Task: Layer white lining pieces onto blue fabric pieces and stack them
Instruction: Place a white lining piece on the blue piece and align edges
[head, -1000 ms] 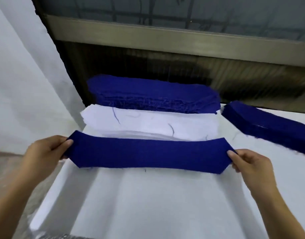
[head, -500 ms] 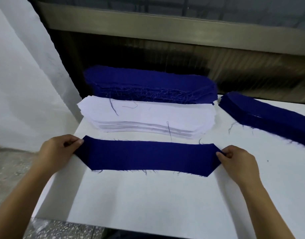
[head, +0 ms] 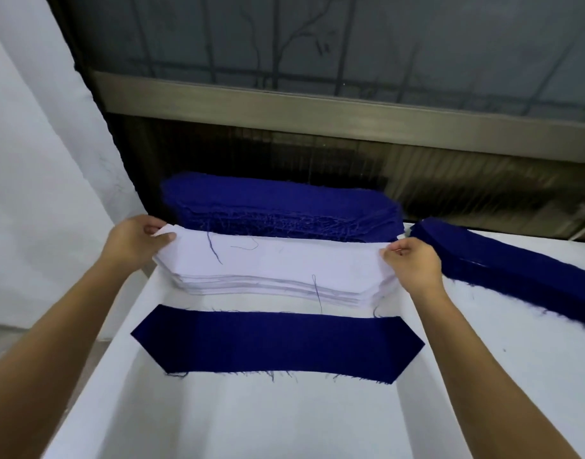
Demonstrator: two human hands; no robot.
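One blue piece (head: 277, 346) lay flat on the white tabletop (head: 284, 422), close to the person. It was long, with slanted corners at both ends, and little threads stuck out along its near edge. No hand touched it.

Just behind it sat a pile of white lining pieces (head: 277, 288). The pile and the blue piece were near each other but did not touch. A few loose blue threads lay on the top white piece (head: 301, 260).

The left hand (head: 132, 240) was at the left end of the pile. Its thumb lay on top and its fingers curled under, so it pinched the left tip of the top white piece. The right hand (head: 413, 263) was at the right end. Its fingers were bent and it pinched the right tip of the same piece. The left tip was lifted a little off the pile.

Behind the white pile was a big blue pile (head: 277, 203) with frayed edges, and the two piles touched. Another blue pile (head: 503, 263) lay off to the right, just past the right hand, at a slant.

A gray window bar (head: 317, 107) ran across above the piles, and a white wall (head: 36, 160) stood on the left
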